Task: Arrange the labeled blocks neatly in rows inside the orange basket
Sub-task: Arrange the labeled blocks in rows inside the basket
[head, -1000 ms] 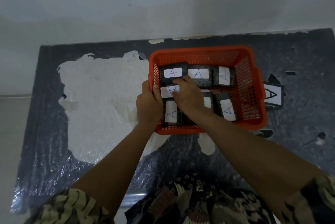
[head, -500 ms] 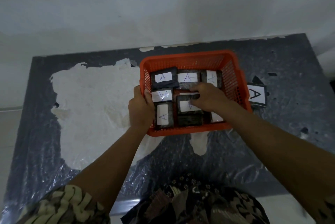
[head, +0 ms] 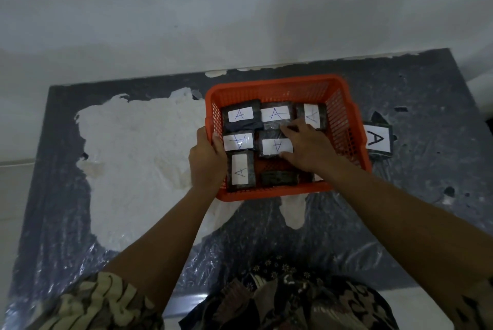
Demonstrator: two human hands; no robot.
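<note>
— Orange basket, head view: what has changed in it?

— The right hand has moved. A second ago it lay over the left-middle blocks; half a second ago it was over toward the basket's 3 o'clock side; now it is closed on the centre block, thumb at its near edge, fingers over its far right corner. That block's label, an upside-down A, now shows whole.

— And the left hand?

— It keeps its grip on the basket's wall at 9 o'clock, thumb inside the rim, steadying it as before.

— How do the rows stand?

— At 12 o'clock, three blocks side by side: far-left block, far-middle block, far-right block, the last with its label turned sideways. The left-middle block sits beside the centre one. At 7 o'clock the near-left block lies lengthwise, with an unlabelled dark block beside it at 6 o'clock.

— Anything outside?

— One outside block lies on the bench, just beside the basket at 3 o'clock.

— Meaning?

— The middle row seems to be forming; I judge the task well along, with that last block not yet in.
</note>
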